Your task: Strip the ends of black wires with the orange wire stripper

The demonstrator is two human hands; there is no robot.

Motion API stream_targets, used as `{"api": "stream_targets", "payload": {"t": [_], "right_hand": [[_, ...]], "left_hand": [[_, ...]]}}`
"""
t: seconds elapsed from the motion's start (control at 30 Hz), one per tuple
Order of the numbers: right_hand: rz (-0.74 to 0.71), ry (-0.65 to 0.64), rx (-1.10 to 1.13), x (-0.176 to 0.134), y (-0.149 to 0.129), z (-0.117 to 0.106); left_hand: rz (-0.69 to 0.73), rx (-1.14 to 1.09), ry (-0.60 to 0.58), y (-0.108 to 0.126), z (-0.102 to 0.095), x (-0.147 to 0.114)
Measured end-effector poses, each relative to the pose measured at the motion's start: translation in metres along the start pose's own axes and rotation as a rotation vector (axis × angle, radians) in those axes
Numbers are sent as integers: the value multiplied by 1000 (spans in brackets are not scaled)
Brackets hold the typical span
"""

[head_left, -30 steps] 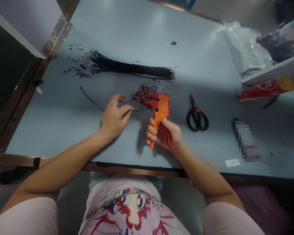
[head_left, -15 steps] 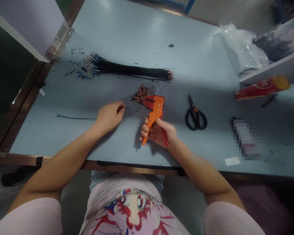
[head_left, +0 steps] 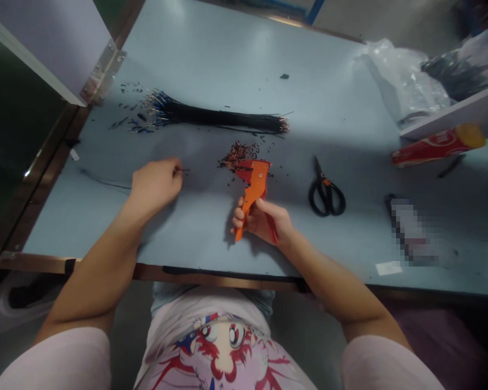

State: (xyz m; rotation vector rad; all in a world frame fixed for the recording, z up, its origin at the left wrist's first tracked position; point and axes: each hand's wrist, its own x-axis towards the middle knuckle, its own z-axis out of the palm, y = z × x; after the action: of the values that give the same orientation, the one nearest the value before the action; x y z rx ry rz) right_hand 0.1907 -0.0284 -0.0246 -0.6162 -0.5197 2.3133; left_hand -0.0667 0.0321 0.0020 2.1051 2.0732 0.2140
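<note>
My left hand (head_left: 158, 184) is closed around a thin black wire (head_left: 109, 183), with a short end poking out past the fingertips and the rest trailing left, blurred at its far end. In my right hand (head_left: 268, 219) is an orange and red wire stripper (head_left: 255, 184), gripped by its handles with the jaws pointing up and left. Those jaws lie by a heap of cut wire scraps (head_left: 238, 154). Beyond both hands lies a thick bundle of black wires (head_left: 223, 118), with blue and metal ends on its left and bare copper ends on its right.
Black-handled scissors (head_left: 326, 189) lie right of my right hand. Farther right are a red can (head_left: 435, 147), a pixelated object (head_left: 412, 227) and a white slip (head_left: 389, 268). Clear plastic bags (head_left: 410, 81) stand at the back right. Loose scraps (head_left: 134, 122) lie by the bundle's left end.
My left hand has moved left and slightly away from me, carrying the wire with it, farther from the wire stripper. The right hand and tool have stayed nearly in place.
</note>
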Motion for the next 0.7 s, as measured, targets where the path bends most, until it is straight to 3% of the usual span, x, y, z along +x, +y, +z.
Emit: {"api": "stream_targets", "payload": {"t": [0.1, 0.23, 0.3, 0.4, 0.5, 0.57, 0.7], "right_hand": [[-3, 14, -10, 0, 0, 0], [-2, 34, -18, 1, 1, 1], [-3, 35, -18, 1, 1, 1], [-4, 19, -11, 1, 1, 1], [2, 12, -13, 2, 1, 0], [4, 15, -12, 2, 1, 0], [3, 24, -3, 2, 2, 0]], "left_hand": [[58, 13, -52, 0, 11, 4], [349, -288, -33, 11, 27, 8], [422, -435, 0, 15, 31, 9], [363, -500, 166, 15, 31, 8], [221, -416, 287, 13, 27, 7], [129, -302, 291, 13, 25, 5], [10, -130, 170, 14, 28, 3]]}}
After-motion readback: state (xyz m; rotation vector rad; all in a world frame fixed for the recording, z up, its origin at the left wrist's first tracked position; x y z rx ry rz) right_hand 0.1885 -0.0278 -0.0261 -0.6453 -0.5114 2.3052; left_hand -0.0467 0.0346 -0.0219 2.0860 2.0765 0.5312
